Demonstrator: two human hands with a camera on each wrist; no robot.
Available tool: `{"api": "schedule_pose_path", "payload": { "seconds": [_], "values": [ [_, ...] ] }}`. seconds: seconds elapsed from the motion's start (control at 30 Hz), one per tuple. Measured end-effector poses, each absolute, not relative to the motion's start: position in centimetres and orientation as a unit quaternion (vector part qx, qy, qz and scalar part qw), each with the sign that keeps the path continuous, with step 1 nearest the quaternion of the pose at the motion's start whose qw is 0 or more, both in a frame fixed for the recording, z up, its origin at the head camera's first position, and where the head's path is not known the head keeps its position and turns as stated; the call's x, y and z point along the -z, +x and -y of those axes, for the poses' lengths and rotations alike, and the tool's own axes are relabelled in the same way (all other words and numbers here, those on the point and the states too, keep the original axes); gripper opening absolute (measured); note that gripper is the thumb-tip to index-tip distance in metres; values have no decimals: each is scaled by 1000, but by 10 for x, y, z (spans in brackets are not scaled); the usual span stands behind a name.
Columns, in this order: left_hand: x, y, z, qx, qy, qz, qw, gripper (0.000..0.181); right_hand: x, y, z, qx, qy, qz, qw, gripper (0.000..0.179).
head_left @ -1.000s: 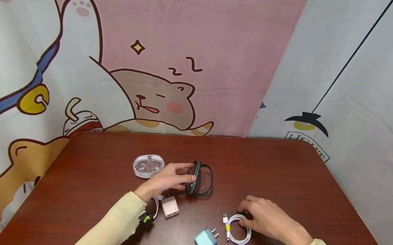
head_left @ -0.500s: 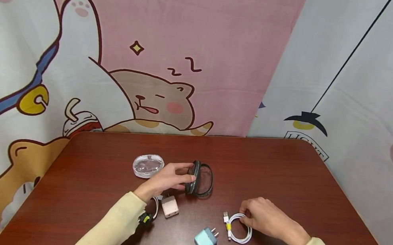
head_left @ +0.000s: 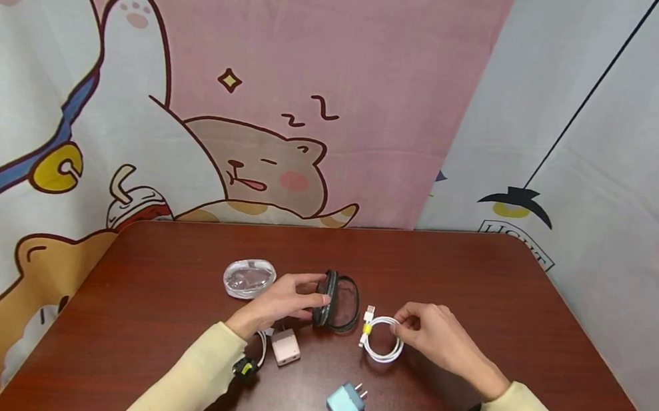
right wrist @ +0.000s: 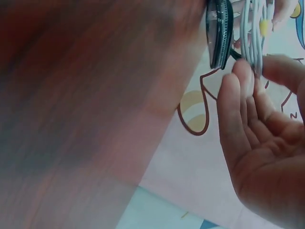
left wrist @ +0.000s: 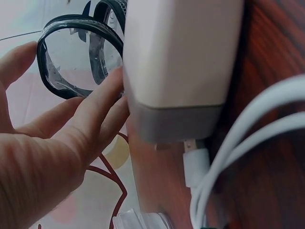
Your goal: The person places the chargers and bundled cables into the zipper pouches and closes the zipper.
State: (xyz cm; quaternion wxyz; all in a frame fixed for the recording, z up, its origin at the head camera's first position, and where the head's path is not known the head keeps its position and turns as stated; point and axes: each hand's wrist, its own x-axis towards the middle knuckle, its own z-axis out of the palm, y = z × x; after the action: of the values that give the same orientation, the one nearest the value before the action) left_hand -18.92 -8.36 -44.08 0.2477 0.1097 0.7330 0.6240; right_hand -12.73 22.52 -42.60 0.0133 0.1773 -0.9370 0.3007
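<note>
My left hand (head_left: 277,304) holds a small clear zip pouch with black trim (head_left: 327,299) on its edge, thumb on the near side and fingers behind. The pouch's open rim (left wrist: 42,67) faces away from the palm in the left wrist view, and its black loop points right. My right hand (head_left: 442,338) pinches a coiled white USB cable (head_left: 383,359) between thumb and fingertips. A yellow tie (head_left: 367,329) binds the coil, with the USB plug pointing away. The cable hangs just right of the pouch; in the right wrist view the coil (right wrist: 251,38) overlaps the pouch's loop.
A pink charger (head_left: 286,347) stands close below my left wrist, with a white cable (head_left: 262,346) beside it. A light blue plug adapter (head_left: 345,405) lies near the front. A clear white-edged pouch (head_left: 249,279) lies behind my left hand on the brown table (head_left: 478,281).
My right hand has pinched the coiled cable, lifted it off the table and brought it left and away toward the black-trimmed pouch. My left hand stays on the pouch.
</note>
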Motion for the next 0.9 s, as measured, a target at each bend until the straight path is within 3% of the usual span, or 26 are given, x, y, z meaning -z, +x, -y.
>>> {"api": "schedule_pose_path", "payload": {
  "seconds": [0.4,0.9],
  "values": [
    [440,-189,82,-622,108,-734,249,65,427,-161,-189,-297,138,942,71,5],
    [442,-187,79,-629,112,-729,245,62,431,-180,-160,-258,122,958,28,6]
  ]
}}
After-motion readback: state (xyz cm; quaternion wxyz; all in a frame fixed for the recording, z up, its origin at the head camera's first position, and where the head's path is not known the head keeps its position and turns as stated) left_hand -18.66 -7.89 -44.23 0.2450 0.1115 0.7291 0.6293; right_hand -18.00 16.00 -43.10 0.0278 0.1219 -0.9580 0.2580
